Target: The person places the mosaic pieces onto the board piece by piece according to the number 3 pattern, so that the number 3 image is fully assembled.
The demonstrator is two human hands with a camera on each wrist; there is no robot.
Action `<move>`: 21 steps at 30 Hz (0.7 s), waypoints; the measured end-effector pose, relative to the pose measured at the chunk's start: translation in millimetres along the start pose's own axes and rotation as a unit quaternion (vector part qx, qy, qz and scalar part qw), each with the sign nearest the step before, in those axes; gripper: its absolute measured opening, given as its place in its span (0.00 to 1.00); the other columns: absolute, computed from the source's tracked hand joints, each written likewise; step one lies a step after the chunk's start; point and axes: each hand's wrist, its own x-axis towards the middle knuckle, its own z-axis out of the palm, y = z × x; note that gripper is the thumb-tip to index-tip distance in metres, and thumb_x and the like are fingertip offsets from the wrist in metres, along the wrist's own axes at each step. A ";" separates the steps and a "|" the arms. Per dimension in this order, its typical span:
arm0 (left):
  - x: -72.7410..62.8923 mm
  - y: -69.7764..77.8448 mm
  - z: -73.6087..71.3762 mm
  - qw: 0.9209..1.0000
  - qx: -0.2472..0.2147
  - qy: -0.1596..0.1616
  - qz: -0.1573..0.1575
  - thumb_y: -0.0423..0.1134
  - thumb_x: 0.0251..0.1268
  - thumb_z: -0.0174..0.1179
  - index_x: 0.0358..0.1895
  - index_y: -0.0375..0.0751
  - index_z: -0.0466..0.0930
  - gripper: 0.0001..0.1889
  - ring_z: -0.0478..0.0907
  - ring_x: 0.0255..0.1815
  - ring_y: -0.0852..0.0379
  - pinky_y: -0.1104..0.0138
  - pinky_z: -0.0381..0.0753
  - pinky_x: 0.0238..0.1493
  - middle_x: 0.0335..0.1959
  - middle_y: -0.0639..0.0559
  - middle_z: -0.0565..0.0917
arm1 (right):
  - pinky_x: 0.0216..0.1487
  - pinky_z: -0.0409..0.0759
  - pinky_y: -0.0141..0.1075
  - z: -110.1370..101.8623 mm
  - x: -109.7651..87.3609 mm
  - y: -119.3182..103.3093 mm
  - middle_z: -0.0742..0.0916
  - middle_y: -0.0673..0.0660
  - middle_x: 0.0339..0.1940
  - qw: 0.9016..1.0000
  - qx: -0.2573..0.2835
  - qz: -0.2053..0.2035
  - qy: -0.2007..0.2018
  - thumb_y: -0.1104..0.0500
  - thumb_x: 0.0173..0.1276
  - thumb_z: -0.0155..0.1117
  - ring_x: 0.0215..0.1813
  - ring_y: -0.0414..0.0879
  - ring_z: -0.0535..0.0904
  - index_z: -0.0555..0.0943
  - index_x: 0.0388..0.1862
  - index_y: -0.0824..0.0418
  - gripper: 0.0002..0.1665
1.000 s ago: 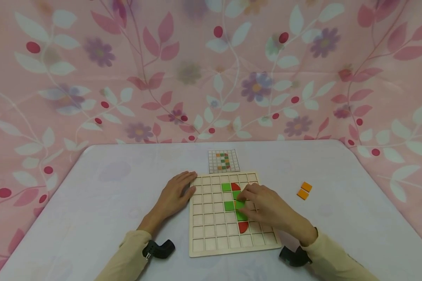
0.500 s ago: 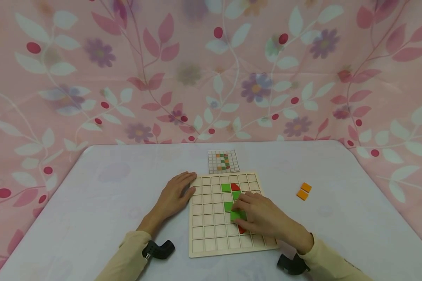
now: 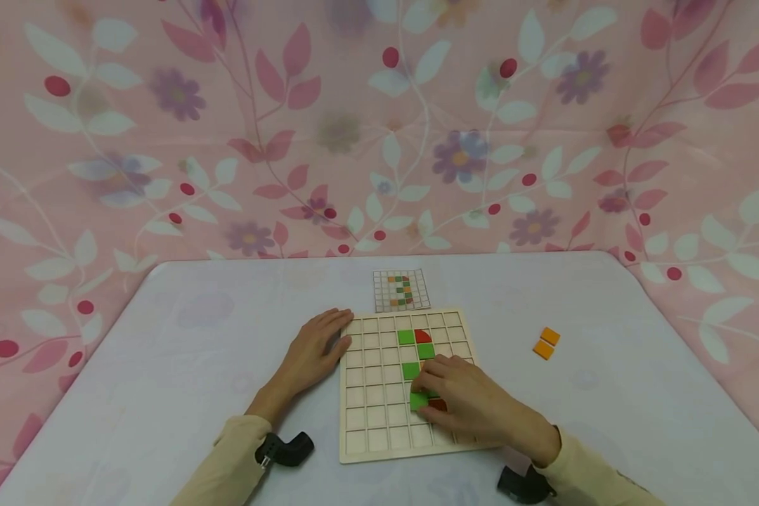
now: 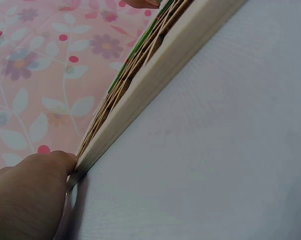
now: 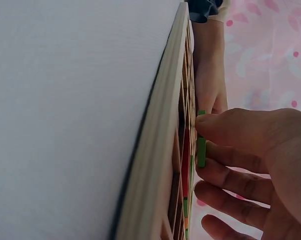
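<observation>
My right hand (image 3: 474, 400) pinches a green square tile (image 3: 417, 402) between thumb and fingers, close over the wooden grid board (image 3: 379, 439). In the right wrist view the tile (image 5: 202, 152) stands edge-on, just above the board's surface. A red quarter-round tile (image 3: 438, 405) peeks out under the fingers. Further back on the grid lie green tiles (image 3: 410, 371) and another red quarter-round tile (image 3: 422, 336); an orange one is mostly hidden by the hand. My left hand (image 3: 310, 355) rests at the board's left edge, its fingers extended near the far corner.
A small pattern card (image 3: 401, 290) with a coloured grid lies just behind the board. Two orange square tiles (image 3: 547, 343) sit on the white tabletop (image 3: 626, 393) to the right. A floral curtain (image 3: 354, 140) hangs beyond the table.
My right hand has shifted toward me and slightly left across the board, carrying the green tile to beside the near red tile. The left hand has stayed in place.
</observation>
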 end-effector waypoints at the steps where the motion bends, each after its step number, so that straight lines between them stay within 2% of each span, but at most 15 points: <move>1: -0.1 0.1 0.0 1.000 0.000 -0.001 -0.002 0.44 0.68 0.55 0.64 0.39 0.72 0.24 0.67 0.68 0.44 0.47 0.63 0.67 0.64 0.45 0.75 | 0.58 0.74 0.45 -0.2 -0.3 -0.7 0.80 0.41 0.43 1.000 0.002 0.001 -0.004 0.45 0.62 0.65 0.52 0.39 0.74 0.81 0.45 0.46 0.14; 7: -0.1 0.6 -0.2 1.000 -0.001 -0.003 -0.005 0.44 0.67 0.56 0.64 0.39 0.71 0.24 0.67 0.68 0.44 0.47 0.63 0.68 0.64 0.45 0.75 | 0.58 0.72 0.44 3.0 -1.4 -0.1 0.79 0.40 0.42 1.000 0.002 -0.008 -0.003 0.44 0.62 0.64 0.54 0.39 0.74 0.80 0.44 0.45 0.13; 15: -0.5 -0.8 0.9 1.000 -0.007 0.003 0.001 0.43 0.67 0.57 0.64 0.39 0.72 0.24 0.67 0.68 0.43 0.47 0.64 0.67 0.63 0.45 0.75 | 0.51 0.68 0.38 5.6 -1.9 1.5 0.79 0.39 0.40 1.000 -0.008 -0.018 0.007 0.44 0.61 0.65 0.50 0.37 0.72 0.80 0.43 0.45 0.13; 21: -0.4 -0.1 0.7 1.000 -0.005 0.000 -0.005 0.44 0.67 0.56 0.64 0.40 0.72 0.24 0.67 0.68 0.44 0.47 0.63 0.67 0.64 0.46 0.75 | 0.51 0.69 0.38 5.8 -2.6 1.6 0.79 0.40 0.40 0.999 -0.012 -0.030 0.014 0.45 0.62 0.65 0.49 0.38 0.72 0.80 0.43 0.45 0.12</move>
